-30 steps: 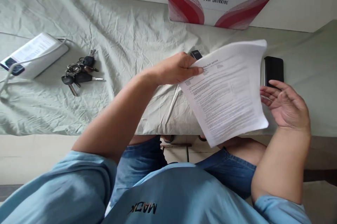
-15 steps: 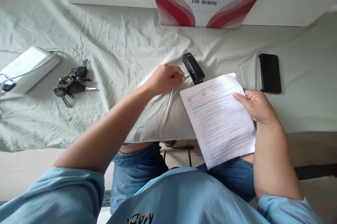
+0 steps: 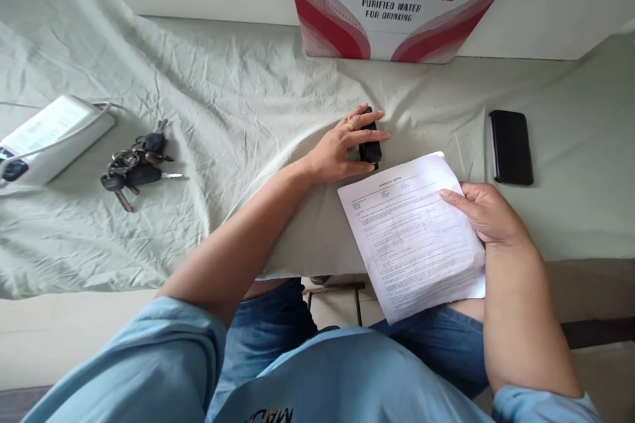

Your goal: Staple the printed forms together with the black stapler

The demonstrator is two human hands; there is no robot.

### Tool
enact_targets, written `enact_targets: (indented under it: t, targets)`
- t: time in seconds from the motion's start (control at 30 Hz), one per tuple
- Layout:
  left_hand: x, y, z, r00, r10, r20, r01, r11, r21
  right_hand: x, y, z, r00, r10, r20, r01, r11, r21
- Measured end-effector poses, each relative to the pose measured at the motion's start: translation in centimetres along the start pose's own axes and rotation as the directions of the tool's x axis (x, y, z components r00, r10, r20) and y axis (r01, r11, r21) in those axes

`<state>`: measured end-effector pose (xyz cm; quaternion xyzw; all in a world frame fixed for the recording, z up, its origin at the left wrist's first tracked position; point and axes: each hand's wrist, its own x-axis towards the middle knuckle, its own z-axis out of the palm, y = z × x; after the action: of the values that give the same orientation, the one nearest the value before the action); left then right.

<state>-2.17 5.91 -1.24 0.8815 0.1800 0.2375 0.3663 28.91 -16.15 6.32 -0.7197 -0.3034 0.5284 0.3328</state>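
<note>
A black stapler (image 3: 370, 146) lies on the cloth-covered table, partly hidden under my left hand (image 3: 340, 148). The fingers of that hand reach across the stapler's top, with the thumb by its near end; a ring shows on one finger. My right hand (image 3: 489, 210) grips the right edge of printed paper (image 3: 411, 231), thumb on top and fingers underneath. The paper slants over the table's front edge above my lap, its upper edge just short of the stapler. Whether it is one sheet or more I cannot tell.
A black phone (image 3: 512, 147) lies at the right. To the left are a bunch of keys (image 3: 136, 168) and a white device (image 3: 64, 128) with a cable. Behind the stapler stands a Wahaha water carton (image 3: 381, 39). Wrinkled pale green cloth (image 3: 238, 92) covers the table.
My left hand has moved right from beside the stapler onto it, its curled fingers spreading across the top. The stapler has turned slightly. My right hand still holds the paper.
</note>
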Motion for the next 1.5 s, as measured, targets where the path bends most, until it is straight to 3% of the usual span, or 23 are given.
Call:
enact_targets:
  t: [0.13,0.27,0.4,0.57,0.83,1.33,1.5]
  targets:
    - [-0.7,-0.9,-0.6,0.999,0.041,-0.024,-0.043,0.993,-0.108,-0.3,-0.2,0.2,1.0,0.007,0.027,-0.009,0.998,0.059]
    - [-0.9,-1.4,-0.8,0.997,0.047,-0.058,-0.059,0.971,-0.231,0.2,0.3,0.1,1.0,-0.003,-0.006,0.003,1.0,0.011]
    - [-0.8,-0.9,-1.0,0.997,-0.006,-0.081,-0.017,0.958,-0.286,0.7,1.0,0.1,0.999,-0.035,-0.011,0.035,0.999,0.032]
    - [-0.6,0.6,-1.0,0.993,-0.071,-0.096,0.041,0.957,-0.287,1.0,1.3,0.3,0.998,-0.045,0.034,0.04,0.993,0.114]
    - [-0.3,1.8,-0.8,0.987,-0.102,-0.122,0.071,0.97,-0.234,2.0,1.7,0.3,0.991,-0.096,-0.098,0.103,0.992,0.072]
    - [-0.1,1.5,-0.6,0.99,-0.077,-0.122,0.047,0.972,-0.229,2.5,2.8,-1.0,0.986,-0.108,-0.127,0.119,0.989,0.086]
    - [0.0,0.9,0.3,0.992,-0.052,-0.112,0.036,0.989,-0.144,2.7,2.9,-0.7,0.977,-0.145,-0.155,0.161,0.983,0.092]
